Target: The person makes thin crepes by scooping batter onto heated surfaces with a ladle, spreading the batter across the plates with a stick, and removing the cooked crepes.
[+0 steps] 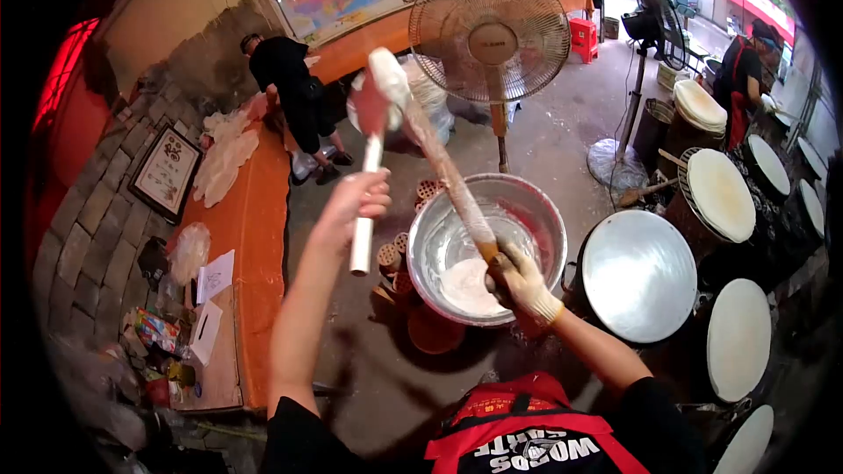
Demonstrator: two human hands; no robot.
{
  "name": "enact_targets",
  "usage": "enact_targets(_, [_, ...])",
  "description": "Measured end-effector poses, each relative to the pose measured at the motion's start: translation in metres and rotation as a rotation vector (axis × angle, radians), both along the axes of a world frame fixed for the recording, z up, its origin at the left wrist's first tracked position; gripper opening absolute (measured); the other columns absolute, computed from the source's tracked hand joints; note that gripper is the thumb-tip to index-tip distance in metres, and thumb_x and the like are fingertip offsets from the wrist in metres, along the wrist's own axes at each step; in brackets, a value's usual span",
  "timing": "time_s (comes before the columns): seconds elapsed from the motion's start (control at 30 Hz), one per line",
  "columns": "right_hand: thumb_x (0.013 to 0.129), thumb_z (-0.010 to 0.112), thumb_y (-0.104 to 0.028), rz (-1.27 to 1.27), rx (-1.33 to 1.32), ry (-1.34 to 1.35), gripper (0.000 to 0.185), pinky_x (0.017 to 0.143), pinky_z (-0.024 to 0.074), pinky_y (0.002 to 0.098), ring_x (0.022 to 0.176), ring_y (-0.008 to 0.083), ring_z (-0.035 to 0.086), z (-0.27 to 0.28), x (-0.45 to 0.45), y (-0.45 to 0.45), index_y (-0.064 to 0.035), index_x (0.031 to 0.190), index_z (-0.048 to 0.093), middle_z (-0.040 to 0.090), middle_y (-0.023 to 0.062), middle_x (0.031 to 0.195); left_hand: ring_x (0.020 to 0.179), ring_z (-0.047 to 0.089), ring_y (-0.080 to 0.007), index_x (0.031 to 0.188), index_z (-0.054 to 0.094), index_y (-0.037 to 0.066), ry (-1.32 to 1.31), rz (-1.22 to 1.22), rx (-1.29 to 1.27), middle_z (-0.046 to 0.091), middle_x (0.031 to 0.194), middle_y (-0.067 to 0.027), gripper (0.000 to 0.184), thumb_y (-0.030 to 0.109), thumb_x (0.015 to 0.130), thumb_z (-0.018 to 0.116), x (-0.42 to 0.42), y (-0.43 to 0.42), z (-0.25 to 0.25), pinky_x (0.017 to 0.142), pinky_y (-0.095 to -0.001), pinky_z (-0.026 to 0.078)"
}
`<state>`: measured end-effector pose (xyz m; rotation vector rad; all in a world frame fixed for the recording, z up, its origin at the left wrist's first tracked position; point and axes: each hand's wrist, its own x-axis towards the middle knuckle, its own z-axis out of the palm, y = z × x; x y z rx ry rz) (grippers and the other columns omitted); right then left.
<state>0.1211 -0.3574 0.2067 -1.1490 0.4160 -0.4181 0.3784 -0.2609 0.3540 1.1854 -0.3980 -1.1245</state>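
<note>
My bare left hand (356, 204) is closed around the white handle of a spatula with a reddish head (369, 110). My right hand (525, 288), in a pale work glove with dark stains, grips the lower end of a long wooden stick (452, 183). White batter or dough (387, 73) coats the stick's raised far end, where the spatula head meets or overlaps it; contact is hard to tell. Under the stick stands a large metal basin (558, 226) with pale batter (471, 288) inside. Perforated round briquettes (389, 256) are beside the basin.
A round metal griddle (639, 276) lies right of the basin, with several pale rounds (720, 195) on stoves beyond. A standing fan (490, 39) rises ahead, another (654, 22) farther right. An orange-covered table (250, 254) runs along the left. One person (294, 79) bends there; another (746, 70) works far right.
</note>
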Motion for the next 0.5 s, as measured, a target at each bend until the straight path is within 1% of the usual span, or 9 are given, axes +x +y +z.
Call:
enact_targets(0.07, [0.093, 0.043, -0.018, 0.092, -0.051, 0.085, 0.049, 0.035, 0.0329, 0.0233, 0.04, 0.0094, 0.041, -0.07, 0.024, 0.003, -0.0102, 0.139, 0.029, 0.05, 0.0004, 0.06, 0.042, 0.034, -0.0009, 0.096, 0.04, -0.003, 0.313, -0.024, 0.037, 0.038, 0.063, 0.0016, 0.01, 0.005, 0.091, 0.043, 0.009, -0.001, -0.05, 0.03, -0.014, 0.027])
enact_targets(0.13, [0.094, 0.045, -0.024, 0.149, 0.092, 0.011, 0.05, 0.033, 0.0313, 0.0246, 0.038, 0.0102, 0.04, -0.142, 0.017, 0.018, -0.0077, 0.139, 0.029, 0.049, 0.0021, 0.058, 0.043, 0.037, -0.0028, 0.086, 0.037, -0.001, 0.935, -0.065, -0.002, 0.039, 0.064, 0.0002, 0.006, 0.003, 0.091, 0.039, 0.028, 0.001, -0.1, 0.031, -0.0144, 0.031])
enact_targets(0.17, [0.095, 0.045, -0.03, 0.171, 0.162, 0.167, 0.052, 0.032, 0.0306, 0.0253, 0.038, 0.0105, 0.039, -0.137, -0.004, 0.025, -0.0045, 0.138, 0.03, 0.048, 0.0035, 0.057, 0.042, 0.037, -0.0035, 0.08, 0.036, 0.002, 0.902, -0.01, 0.005, 0.041, 0.064, -0.0006, 0.011, 0.002, 0.09, 0.037, 0.032, 0.005, -0.126, 0.032, -0.0149, 0.035])
enact_targets(0.2, [0.096, 0.043, -0.03, 0.17, 0.061, 0.252, 0.05, 0.033, 0.0303, 0.0252, 0.038, 0.0108, 0.038, -0.142, -0.023, 0.032, -0.0029, 0.137, 0.031, 0.048, 0.0041, 0.057, 0.041, 0.037, -0.0033, 0.079, 0.036, 0.001, 1.055, -0.091, 0.04, 0.042, 0.063, -0.0001, 0.011, 0.002, 0.09, 0.037, 0.047, 0.006, -0.151, 0.033, -0.0156, 0.038])
enact_targets(0.27, [0.096, 0.041, -0.023, 0.129, 0.088, 0.395, 0.042, 0.036, 0.0308, 0.0233, 0.04, 0.01, 0.039, -0.148, -0.075, 0.041, -0.0022, 0.132, 0.037, 0.049, 0.0037, 0.06, 0.04, 0.035, -0.0027, 0.081, 0.039, 0.001, 1.014, -0.077, 0.03, 0.042, 0.062, 0.0018, 0.009, 0.004, 0.09, 0.04, 0.053, 0.012, -0.174, 0.032, -0.0146, 0.034])
enact_targets(0.33, [0.094, 0.042, -0.02, 0.121, 0.166, 0.462, 0.039, 0.038, 0.0309, 0.0222, 0.043, 0.0086, 0.041, -0.14, -0.129, 0.041, -0.0029, 0.13, 0.042, 0.05, 0.0039, 0.062, 0.041, 0.035, -0.0017, 0.086, 0.042, 0.004, 0.242, -0.18, 0.173, 0.041, 0.062, 0.0036, 0.004, 0.006, 0.089, 0.043, 0.038, 0.011, -0.174, 0.032, -0.0131, 0.029])
enact_targets(0.37, [0.092, 0.046, -0.018, -0.014, 0.178, 0.576, 0.04, 0.044, 0.0415, 0.0275, 0.05, 0.0138, 0.051, -0.126, -0.146, 0.044, -0.0023, 0.129, 0.043, 0.056, 0.006, 0.069, 0.043, 0.034, -0.0013, 0.09, 0.043, 0.006, -0.062, -0.114, 0.134, 0.04, 0.063, 0.0045, 0.003, 0.006, 0.089, 0.046, 0.016, 0.01, -0.178, 0.033, -0.0128, 0.025])
enact_targets(0.43, [0.088, 0.05, -0.014, -0.256, -0.415, 0.643, 0.046, 0.067, 0.0484, 0.0371, 0.073, 0.0282, 0.062, -0.138, -0.168, 0.045, -0.0056, 0.132, 0.041, 0.064, 0.0147, 0.09, 0.04, 0.033, -0.0055, 0.09, 0.036, 0.012, -0.119, -0.113, 0.261, 0.036, 0.059, 0.0016, 0.015, 0.004, 0.086, 0.048, -0.016, -0.007, -0.175, 0.032, -0.0184, 0.024])
enact_targets(0.5, [0.086, 0.05, -0.011, -0.441, -0.685, 0.752, 0.051, 0.075, 0.048, 0.0397, 0.086, 0.0349, 0.062, -0.099, -0.172, 0.049, -0.0094, 0.135, 0.037, 0.062, 0.0202, 0.099, 0.041, 0.033, -0.0051, 0.086, 0.037, 0.01, -0.072, -0.216, 0.332, 0.036, 0.059, 0.0014, 0.012, 0.004, 0.085, 0.047, -0.034, -0.029, -0.177, 0.032, -0.0177, 0.024])
